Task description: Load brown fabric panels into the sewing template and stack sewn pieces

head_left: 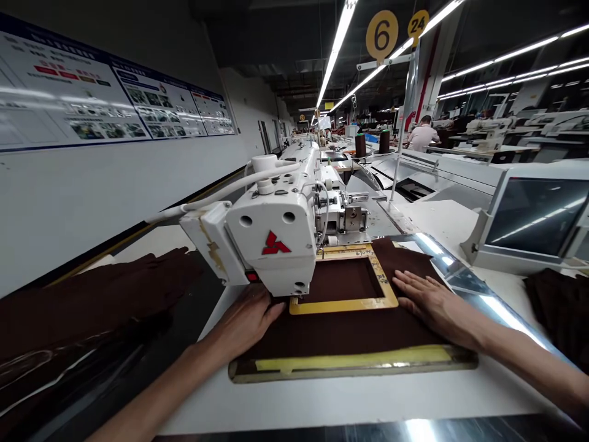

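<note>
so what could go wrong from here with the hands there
The left hand sits right by the sewing machine head, so fingers might get caught if it runs. The brown cloth could also slip under the right hand, out of line with the yellow frame, and stitches could land off.

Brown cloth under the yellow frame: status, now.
Left hand, right hand flat on brown cloth. Yellow frame on cloth. Sewing machine head just above frame's left corner.

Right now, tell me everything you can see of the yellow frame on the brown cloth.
The frame is a flat, open rectangle of yellow, plastic-looking strip, with dark handwritten marks along its far and right bars. It lies on the brown cloth, which shows through its opening. Its far left corner is hidden behind the sewing machine head. The right hand rests just beside its right bar.
</note>
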Demonstrator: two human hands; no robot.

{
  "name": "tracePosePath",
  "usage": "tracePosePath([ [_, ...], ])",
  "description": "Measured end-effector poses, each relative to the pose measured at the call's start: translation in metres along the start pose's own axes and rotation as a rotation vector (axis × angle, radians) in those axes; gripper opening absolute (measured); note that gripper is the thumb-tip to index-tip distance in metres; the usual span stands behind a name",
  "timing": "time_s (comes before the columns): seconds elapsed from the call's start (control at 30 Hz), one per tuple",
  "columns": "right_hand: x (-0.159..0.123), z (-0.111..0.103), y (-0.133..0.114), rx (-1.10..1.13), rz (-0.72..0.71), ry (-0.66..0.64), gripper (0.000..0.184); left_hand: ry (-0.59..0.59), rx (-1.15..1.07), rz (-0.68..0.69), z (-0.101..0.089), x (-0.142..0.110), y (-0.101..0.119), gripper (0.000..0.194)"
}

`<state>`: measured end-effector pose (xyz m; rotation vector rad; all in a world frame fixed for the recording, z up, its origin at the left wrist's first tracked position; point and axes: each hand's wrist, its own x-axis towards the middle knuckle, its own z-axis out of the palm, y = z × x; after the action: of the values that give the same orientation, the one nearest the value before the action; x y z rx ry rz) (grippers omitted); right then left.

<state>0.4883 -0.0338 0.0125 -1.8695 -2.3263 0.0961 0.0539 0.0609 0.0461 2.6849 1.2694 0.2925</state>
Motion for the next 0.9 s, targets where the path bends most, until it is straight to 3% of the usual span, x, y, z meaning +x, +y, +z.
tracePosePath([
  [0.1,0.017,-0.011,0.012,-0.024,0.029,0.056,0.063,0.006,-0.008,-0.023,-0.003,0.028,-0.009,0.039],
  [0.17,0.008,-0.012,0.01,-0.04,0.054,0.099,0.064,0.016,-0.016,-0.045,-0.005,0.03,-0.014,0.036],
  [0.33,-0.039,0.007,-0.008,-0.013,0.053,0.156,0.058,0.072,-0.041,-0.068,-0.003,-0.024,-0.011,0.047],
  [0.47,-0.033,0.014,-0.004,-0.037,-0.01,0.103,0.056,-0.02,-0.008,0.055,0.009,-0.065,-0.001,0.062],
  [0.6,-0.02,0.006,0.0,-0.038,-0.003,0.151,0.056,-0.022,0.053,0.127,0.014,-0.076,0.006,0.072],
  [0.8,-0.044,0.008,-0.022,-0.021,-0.048,0.221,0.05,-0.075,0.062,0.14,0.008,-0.082,0.018,0.082],
  [0.9,-0.053,0.016,-0.021,-0.018,-0.046,0.238,0.049,-0.05,0.026,0.133,0.006,-0.083,0.023,0.084],
])
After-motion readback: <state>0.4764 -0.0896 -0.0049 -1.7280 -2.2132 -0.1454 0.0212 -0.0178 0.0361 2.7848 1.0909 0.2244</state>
